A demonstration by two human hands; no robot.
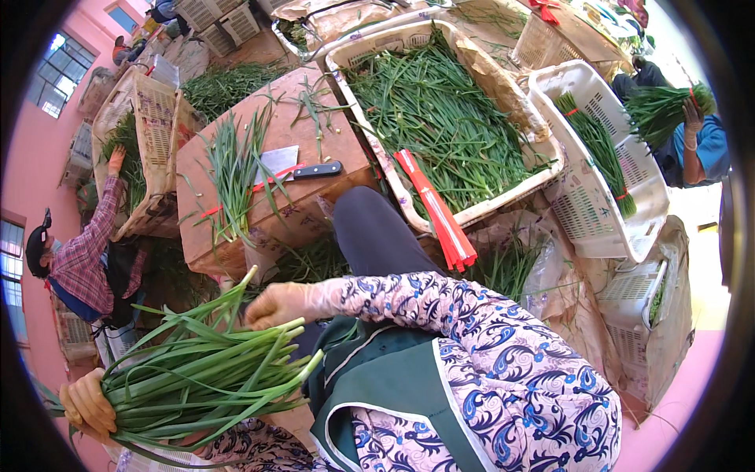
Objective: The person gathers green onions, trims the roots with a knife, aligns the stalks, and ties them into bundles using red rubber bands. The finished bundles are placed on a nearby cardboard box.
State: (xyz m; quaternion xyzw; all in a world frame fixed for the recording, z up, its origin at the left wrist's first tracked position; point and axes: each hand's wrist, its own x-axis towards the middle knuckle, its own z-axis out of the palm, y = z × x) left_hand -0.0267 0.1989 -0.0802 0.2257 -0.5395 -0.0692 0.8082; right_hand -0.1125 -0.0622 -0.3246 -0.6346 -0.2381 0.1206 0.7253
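My left hand (pixel 88 407), in a tan glove, grips a loose bunch of long green garlic chives (pixel 194 377), its pale cut ends towards my apron. Beside those ends is my right hand (pixel 283 304), gloved, its fingers curled; whether they hold a stem cannot be told. Beyond my hands stands a wooden board (pixel 330 112), with a smaller bunch of chives (pixel 233 177) on it. A cleaver (pixel 318 170) with a black handle lies beside that bunch, among red ties. A large white crate (pixel 548 171) is full of chives, with a bundle of red ties (pixel 436 212) over its rim.
A white basket (pixel 643 236) at the right holds a bunch tied with red bands (pixel 598 150). A person at the far right (pixel 702 141) holds up another tied bunch. At the left, a person in a plaid shirt (pixel 88 259) reaches into a crate (pixel 153 130). Chives (pixel 318 259) lie below the board.
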